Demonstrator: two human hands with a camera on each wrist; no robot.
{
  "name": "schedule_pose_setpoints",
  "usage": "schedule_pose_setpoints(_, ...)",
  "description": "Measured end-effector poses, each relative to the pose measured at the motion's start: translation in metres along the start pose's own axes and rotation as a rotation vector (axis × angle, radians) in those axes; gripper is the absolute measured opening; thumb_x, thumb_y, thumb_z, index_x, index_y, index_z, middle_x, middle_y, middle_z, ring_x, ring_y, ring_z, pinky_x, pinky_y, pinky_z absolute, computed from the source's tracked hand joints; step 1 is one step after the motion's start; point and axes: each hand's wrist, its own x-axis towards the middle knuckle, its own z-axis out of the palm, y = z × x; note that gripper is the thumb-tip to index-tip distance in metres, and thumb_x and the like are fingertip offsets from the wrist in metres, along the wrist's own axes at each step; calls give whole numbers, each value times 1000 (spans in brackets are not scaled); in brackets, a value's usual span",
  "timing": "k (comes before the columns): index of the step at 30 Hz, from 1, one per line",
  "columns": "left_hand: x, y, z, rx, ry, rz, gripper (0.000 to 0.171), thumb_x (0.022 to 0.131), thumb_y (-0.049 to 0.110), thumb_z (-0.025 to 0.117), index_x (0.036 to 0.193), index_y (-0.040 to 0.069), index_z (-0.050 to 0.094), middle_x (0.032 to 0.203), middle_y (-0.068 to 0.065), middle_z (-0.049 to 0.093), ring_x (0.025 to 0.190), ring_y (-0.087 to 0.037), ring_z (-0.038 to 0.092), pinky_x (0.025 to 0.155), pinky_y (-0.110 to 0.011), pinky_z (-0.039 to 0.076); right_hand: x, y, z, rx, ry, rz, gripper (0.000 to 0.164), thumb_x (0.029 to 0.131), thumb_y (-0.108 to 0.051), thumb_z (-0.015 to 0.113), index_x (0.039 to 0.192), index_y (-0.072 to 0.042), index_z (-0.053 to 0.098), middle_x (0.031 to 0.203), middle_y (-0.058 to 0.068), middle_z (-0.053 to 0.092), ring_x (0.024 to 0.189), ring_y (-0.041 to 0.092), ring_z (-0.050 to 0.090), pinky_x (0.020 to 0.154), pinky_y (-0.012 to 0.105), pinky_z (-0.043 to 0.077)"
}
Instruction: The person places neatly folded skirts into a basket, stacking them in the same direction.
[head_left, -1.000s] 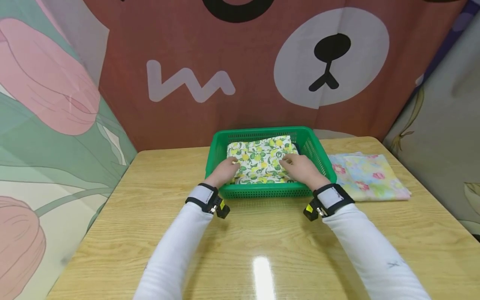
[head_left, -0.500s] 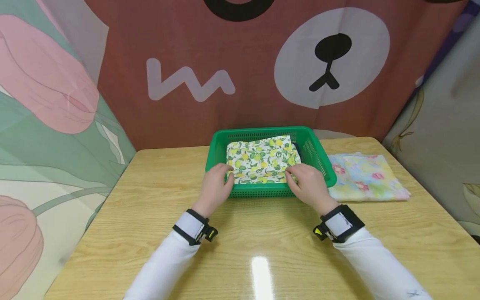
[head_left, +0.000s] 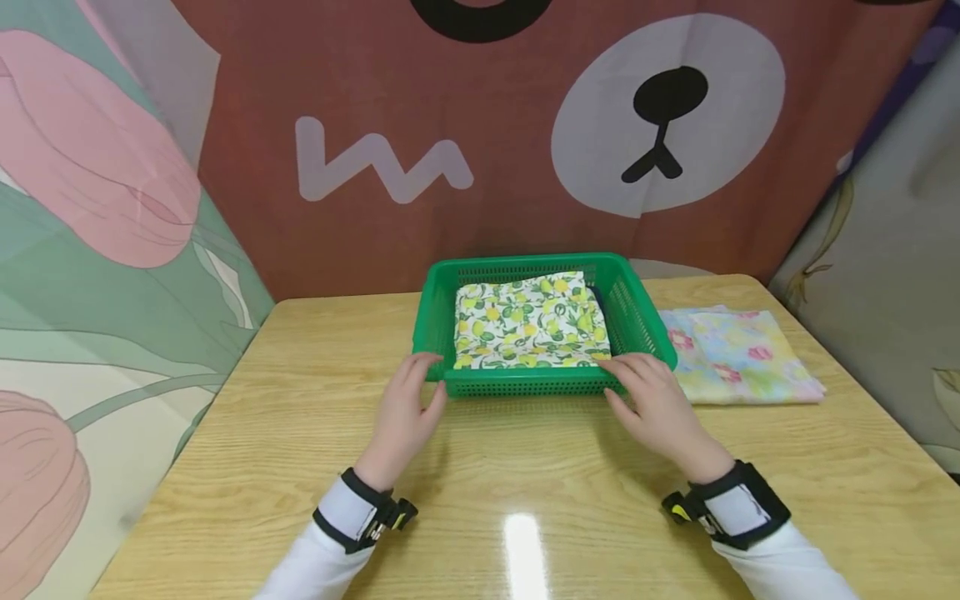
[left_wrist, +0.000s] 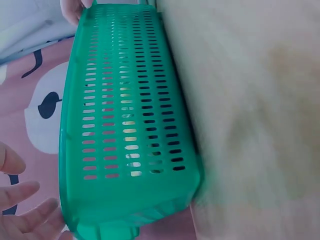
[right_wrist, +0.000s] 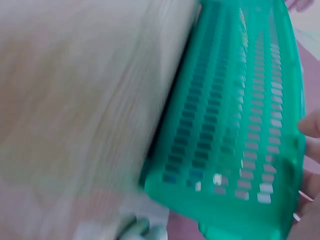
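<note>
A green plastic basket (head_left: pixel 540 383) with slotted sides stands on the table, and a folded cloth (head_left: pixel 528 321) printed with lemons and leaves lies flat in it. My left hand (head_left: pixel 403 417) is at the basket's front left corner, fingers spread and thumb apart from them. At the front right, my right hand (head_left: pixel 660 408) has its fingertips right at the rim, the thumb held away below. Neither hand holds the cloth. In the left wrist view the basket's slotted wall (left_wrist: pixel 125 115) fills the middle, with loose fingers (left_wrist: pixel 30 220) at its rim. The right wrist view has fingers (right_wrist: pixel 312 150) beside the rim.
A second folded cloth (head_left: pixel 742 358), pastel with pink flowers, lies on the table right of the basket. Something dark (head_left: pixel 597 302) shows under the lemon cloth's right edge. Behind the wooden table (head_left: pixel 300 417) hangs a brown curtain (head_left: pixel 510 225) with a bear print.
Both hands have drawn back off the lemon cloth toward me and spread apart to the basket's front corners, their fingers loosening. The basket and cloth have stayed in place.
</note>
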Motion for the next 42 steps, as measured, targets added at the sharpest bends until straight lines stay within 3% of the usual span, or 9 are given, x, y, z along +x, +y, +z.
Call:
schedule_pose_setpoints(10,-21,-1,-6,16,-6,-24,25,88,7,62,112,-2,62,119,-18,57,111,-32,56,93,-46,48,-31,18,-34,96,1,73,46,76,6,69,120,1,58,126,23,51,116,43,43,90,59,34)
schedule_pose_setpoints(13,-28,-2,-9,49,-49,-64,26,88,8,62,113,-2,62,119,-19,57,109,-33,57,90,-47,49,-37,22,-41,98,-1,120,46,77,5,70,121,-1,59,129,21,50,117,43,44,94,41,38)
schedule_pose_setpoints(15,-31,-3,-11,79,-101,-100,28,89,10,62,114,-2,62,119,-19,58,108,-34,58,89,-47,50,-41,23,-44,82,-10,144,47,77,4,71,122,-2,58,131,20,49,115,42,47,86,26,41)
schedule_pose_setpoints(18,-34,-5,-13,117,-200,-158,32,91,15,61,118,-2,61,117,-19,60,108,-34,59,91,-47,49,-44,25,-45,60,-31,176,49,77,3,71,123,-3,57,133,19,46,109,40,52,63,17,41)
schedule_pose_setpoints(22,-40,-9,-13,141,-316,-221,38,91,19,61,123,-2,59,120,-21,60,110,-36,58,92,-49,48,-47,26,-43,60,-57,253,41,80,3,69,119,1,57,126,22,49,101,39,55,65,39,49)
schedule_pose_setpoints(26,-47,-13,-14,173,-407,-254,43,89,20,65,125,-2,57,124,-26,56,113,-41,55,95,-53,45,-55,28,-43,53,-233,421,32,86,-9,65,114,5,59,121,30,50,106,48,51,83,60,43)
schedule_pose_setpoints(31,-55,-17,-18,180,-501,-306,56,82,31,73,127,2,57,133,-33,46,123,-49,44,100,-62,35,-64,37,-41,16,-473,464,41,86,-20,67,117,6,61,123,35,50,110,54,47,89,64,38)
schedule_pose_setpoints(37,-59,-27,-20,167,-568,-368,77,73,40,79,136,7,51,142,-38,32,129,-60,28,94,-78,22,-67,43,-41,-7,-530,448,45,81,-23,72,116,4,63,122,35,51,110,55,46,91,64,35)
schedule_pose_setpoints(42,-62,-36,-22,173,-645,-436,84,69,41,81,139,10,48,144,-38,25,128,-65,19,89,-83,18,-68,48,-41,-18,-609,488,54,79,-28,74,120,4,60,125,41,45,113,58,41,90,67,34)
